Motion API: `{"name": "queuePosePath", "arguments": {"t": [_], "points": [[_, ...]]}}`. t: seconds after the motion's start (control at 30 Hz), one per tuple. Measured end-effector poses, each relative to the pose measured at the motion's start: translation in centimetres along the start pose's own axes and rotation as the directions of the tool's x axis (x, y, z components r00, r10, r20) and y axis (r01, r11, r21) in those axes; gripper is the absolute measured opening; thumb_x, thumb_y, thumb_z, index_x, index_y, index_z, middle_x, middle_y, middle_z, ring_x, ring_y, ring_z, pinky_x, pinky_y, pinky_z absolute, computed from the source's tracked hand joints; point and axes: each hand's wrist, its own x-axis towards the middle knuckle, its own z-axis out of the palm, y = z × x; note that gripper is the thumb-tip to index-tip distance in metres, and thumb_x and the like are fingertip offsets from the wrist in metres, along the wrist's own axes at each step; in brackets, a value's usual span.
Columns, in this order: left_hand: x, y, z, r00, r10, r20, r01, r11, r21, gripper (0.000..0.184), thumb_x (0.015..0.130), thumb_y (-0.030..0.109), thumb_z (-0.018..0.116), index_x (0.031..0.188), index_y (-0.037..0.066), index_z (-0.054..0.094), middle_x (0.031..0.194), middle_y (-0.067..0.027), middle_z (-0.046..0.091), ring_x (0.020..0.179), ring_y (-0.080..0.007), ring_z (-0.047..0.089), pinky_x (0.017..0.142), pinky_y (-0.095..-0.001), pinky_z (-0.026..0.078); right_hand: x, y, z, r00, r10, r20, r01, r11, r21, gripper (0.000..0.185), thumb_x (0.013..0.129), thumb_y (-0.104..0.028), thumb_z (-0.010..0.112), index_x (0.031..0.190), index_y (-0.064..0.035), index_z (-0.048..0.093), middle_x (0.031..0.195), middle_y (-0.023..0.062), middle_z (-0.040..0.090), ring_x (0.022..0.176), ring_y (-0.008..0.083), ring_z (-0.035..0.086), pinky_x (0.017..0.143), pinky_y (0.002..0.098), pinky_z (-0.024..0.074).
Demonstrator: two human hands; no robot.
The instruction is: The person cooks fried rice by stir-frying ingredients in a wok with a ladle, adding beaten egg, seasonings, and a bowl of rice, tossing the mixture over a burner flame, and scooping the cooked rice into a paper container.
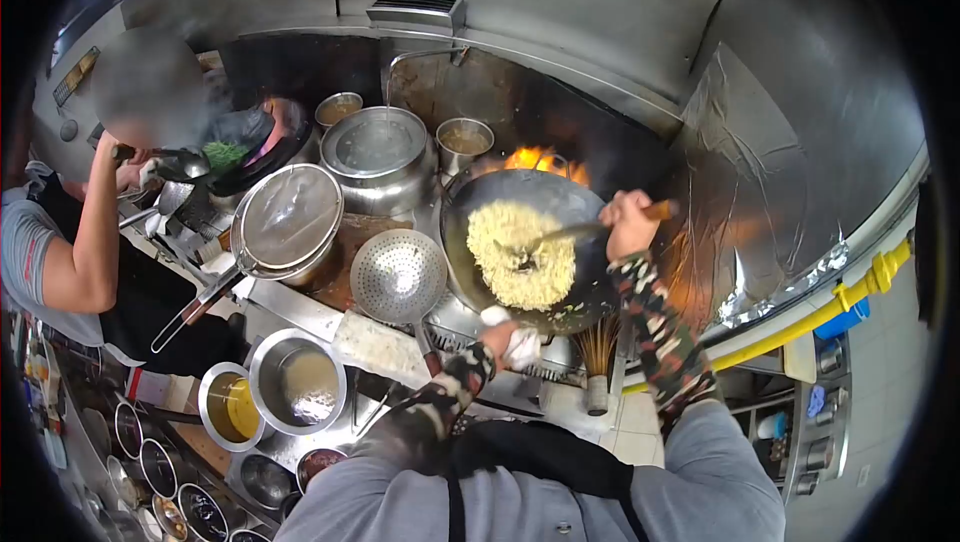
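Note:
A large wok [600, 294] sits over a burner, with orange flames [545, 160] rising behind its far rim. Inside it lies a heap of pale yellow, grainy food [510, 227] that looks like fried rice. My right hand [630, 223] is wrapped around the wooden-ended handle of a ladle [570, 232], whose head is partly buried in the food. On the near side, my left hand [497, 339] is closed on a folded white cloth [523, 348] against the wok's rim. The cloth hides exactly what lies beneath it.
Left of the wok are a perforated skimmer [398, 277], a big steel pot [375, 147] and a mesh strainer [290, 214]. A bamboo brush [597, 372] stands near the front edge. Metal pots [297, 382] hold liquids. Another person [80, 252] works at a wok on the far left.

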Motion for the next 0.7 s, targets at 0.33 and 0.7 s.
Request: {"name": "queuePosePath", "arguments": {"t": [0.33,0.7], "points": [[-3.0,1.0,-3.4,0.771,0.349,0.533,-0.621,0.227,0.75,0.028,0.075,0.012,0.064,0.101,0.007,0.059,0.091,-0.0097,0.064,0.085,-0.0217,0.062,0.073,-0.033,0.05,-1.7,-0.1,1.7,0.998,0.046,0.033,-0.049,0.992,0.112,0.025,0.086,-0.001,0.049,0.064,-0.0086,0.038,0.052,0.0016,0.039,0.042,0.0127,0.038,0.043,0.0273,0.0348],[-5.4,-1.0,-2.9,0.999,0.031,-0.016,-0.026,0.97,0.243,0.037,0.072,0.021,0.069,0.101,0.0,0.06,0.088,-0.0151,0.063,0.08,-0.024,0.062,0.072,-0.0336,0.051,0.0,-2.6,1.7,0.992,-0.043,0.115,0.047,0.998,-0.034,0.023,0.083,-0.005,0.044,0.062,-0.0118,0.037,0.048,0.0003,0.033,0.04,0.0138,0.036,0.044,0.0304,0.0357]]}}
